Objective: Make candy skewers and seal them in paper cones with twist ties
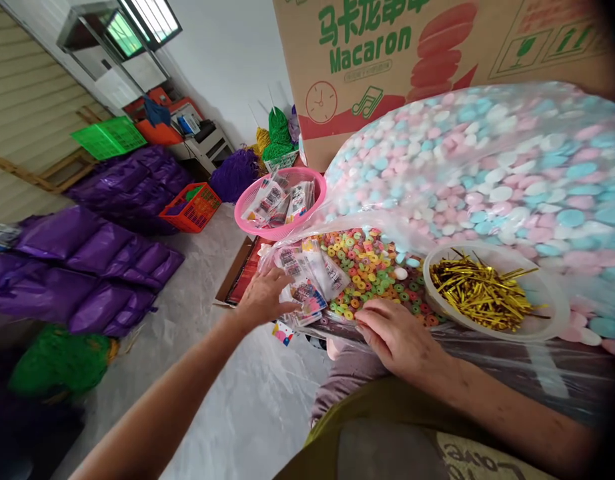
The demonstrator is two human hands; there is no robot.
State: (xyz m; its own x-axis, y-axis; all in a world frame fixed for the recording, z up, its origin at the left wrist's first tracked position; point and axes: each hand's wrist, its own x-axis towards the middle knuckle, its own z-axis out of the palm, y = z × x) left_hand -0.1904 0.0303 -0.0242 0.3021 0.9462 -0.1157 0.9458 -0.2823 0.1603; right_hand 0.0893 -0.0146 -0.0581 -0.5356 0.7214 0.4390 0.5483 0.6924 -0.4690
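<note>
My left hand point(265, 297) is at the left end of the table, its fingers spread over the edge of a pile of small printed plastic bags point(307, 291). Right beside those bags lies a heap of colourful ring-shaped candies point(361, 257). At the near edge of that heap is my right hand point(398, 337), fingers curled together with the thumb; whatever they hold is hidden. To its right stands a translucent white bowl point(550, 300) filled with gold twist ties point(480, 290).
Behind lies a big clear bag of pastel candies point(492, 173) against a Macaron carton point(367, 73). A pink basket point(282, 230) holds more printed bags. Purple packages point(87, 260), an orange crate point(192, 210) and a green crate point(110, 139) stand off to the left.
</note>
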